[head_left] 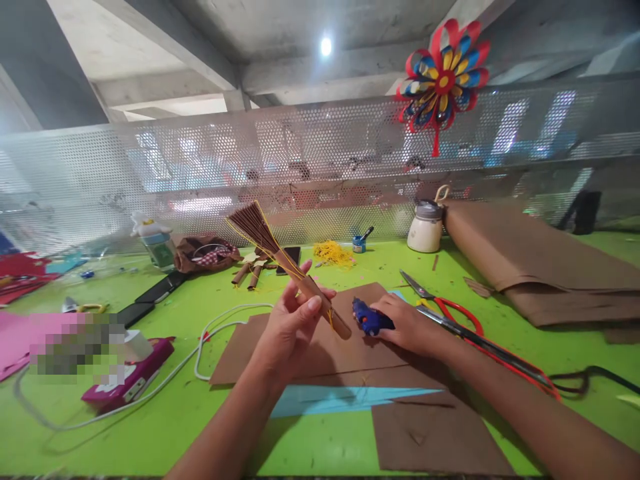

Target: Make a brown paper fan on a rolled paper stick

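Note:
My left hand (289,321) is closed round the handle of a small brown paper broom (280,257), holding it tilted up and to the left with its fringed head raised; yellow thread runs along it. My right hand (407,327) rests on the brown paper sheets (320,353) and is wrapped round a blue glue gun (367,319), whose nozzle points left toward the lower end of the broom handle.
Red-handled scissors (460,323) lie right of my hand. A brown paper roll (525,257), a white jug (426,228), yellow thread (333,253), small paper rolls (250,272), phones (160,290), a white cable (200,347) and pink sheets (20,333) lie on the green table (150,427). A blue paper strip (345,399) lies near me.

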The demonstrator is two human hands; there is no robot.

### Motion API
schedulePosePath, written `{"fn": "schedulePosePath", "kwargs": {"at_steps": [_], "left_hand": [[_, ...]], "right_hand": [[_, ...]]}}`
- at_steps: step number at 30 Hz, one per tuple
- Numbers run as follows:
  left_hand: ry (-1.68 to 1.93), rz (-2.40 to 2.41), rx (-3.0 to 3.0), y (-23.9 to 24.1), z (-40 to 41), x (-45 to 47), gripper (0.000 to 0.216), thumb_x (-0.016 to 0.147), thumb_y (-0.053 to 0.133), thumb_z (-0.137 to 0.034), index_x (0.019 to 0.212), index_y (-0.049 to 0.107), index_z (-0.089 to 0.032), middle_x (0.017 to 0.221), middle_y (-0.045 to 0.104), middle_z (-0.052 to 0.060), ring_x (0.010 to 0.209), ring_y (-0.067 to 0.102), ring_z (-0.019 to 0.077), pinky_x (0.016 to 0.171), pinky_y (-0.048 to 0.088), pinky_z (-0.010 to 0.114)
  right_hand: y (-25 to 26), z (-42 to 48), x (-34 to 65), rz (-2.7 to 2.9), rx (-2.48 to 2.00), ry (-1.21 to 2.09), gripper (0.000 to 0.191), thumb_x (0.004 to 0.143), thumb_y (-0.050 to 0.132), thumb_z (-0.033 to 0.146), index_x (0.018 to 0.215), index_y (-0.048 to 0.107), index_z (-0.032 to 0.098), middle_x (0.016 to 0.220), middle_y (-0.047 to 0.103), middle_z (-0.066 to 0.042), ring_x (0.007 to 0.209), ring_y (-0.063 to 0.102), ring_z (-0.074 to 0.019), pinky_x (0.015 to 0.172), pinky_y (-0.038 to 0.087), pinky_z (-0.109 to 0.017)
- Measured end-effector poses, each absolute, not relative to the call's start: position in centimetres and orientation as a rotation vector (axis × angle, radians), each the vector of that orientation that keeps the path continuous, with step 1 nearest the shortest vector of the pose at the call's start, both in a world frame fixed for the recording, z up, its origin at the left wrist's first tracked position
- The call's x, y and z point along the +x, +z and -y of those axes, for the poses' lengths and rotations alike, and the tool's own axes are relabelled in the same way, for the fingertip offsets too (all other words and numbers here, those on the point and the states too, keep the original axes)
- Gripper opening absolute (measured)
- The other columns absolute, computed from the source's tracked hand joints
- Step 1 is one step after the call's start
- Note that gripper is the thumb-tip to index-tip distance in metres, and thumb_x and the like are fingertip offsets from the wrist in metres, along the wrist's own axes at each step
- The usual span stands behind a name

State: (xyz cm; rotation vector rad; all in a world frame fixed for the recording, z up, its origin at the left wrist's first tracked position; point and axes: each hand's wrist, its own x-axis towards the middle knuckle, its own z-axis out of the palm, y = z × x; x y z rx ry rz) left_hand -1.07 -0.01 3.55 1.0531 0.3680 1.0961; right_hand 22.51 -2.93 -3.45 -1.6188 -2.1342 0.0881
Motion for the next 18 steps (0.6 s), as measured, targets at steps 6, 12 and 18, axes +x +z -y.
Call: {"fn": "schedulePosePath", "kwargs": {"at_steps": [6, 12, 18], "left_hand": [[1.052, -0.345, 1.079, 3.1, 0.0, -1.1, 0.08, 0.069, 0.074, -0.016, 0.14, 0.038, -0.023, 0.082, 0.071, 0.003, 0.082, 0.063, 0.0155, 0.085, 0.043, 0.028], [1.042, -0.311, 1.076, 2.9, 0.3, -0.9, 0.085, 0.069, 0.075, -0.018, 0.142, 0.033, -0.027, 0.088, 0.07, 0.003, 0.079, 0.064, 0.016, 0.082, 0.048, 0.031], [1.016, -0.253, 1.114, 3.1, 0.4, -1.0, 0.088, 0.069, 0.075, -0.018, 0.143, 0.029, -0.03, 0.083, 0.071, 0.001, 0.076, 0.065, 0.0171, 0.077, 0.05, 0.032]], "right_hand": [[2.2, 6.5, 19.0, 1.918, -1.301, 0.43, 0.027, 0.083, 0.06, 0.027, 0.109, 0.062, 0.02, 0.109, 0.065, -0.007, 0.101, 0.058, -0.0198, 0.091, 0.045, -0.038], [4.1, 7.8, 13.9, 1.777, -1.185, 0.59, 0.028, 0.086, 0.056, 0.034, 0.106, 0.065, 0.017, 0.09, 0.07, -0.005, 0.075, 0.061, -0.016, 0.067, 0.049, -0.029], [3.0, 8.0, 13.3, 1.706, -1.192, 0.406, 0.017, 0.087, 0.053, 0.025, 0.093, 0.066, 0.016, 0.073, 0.066, -0.001, 0.064, 0.056, -0.0135, 0.058, 0.043, -0.024]]}}
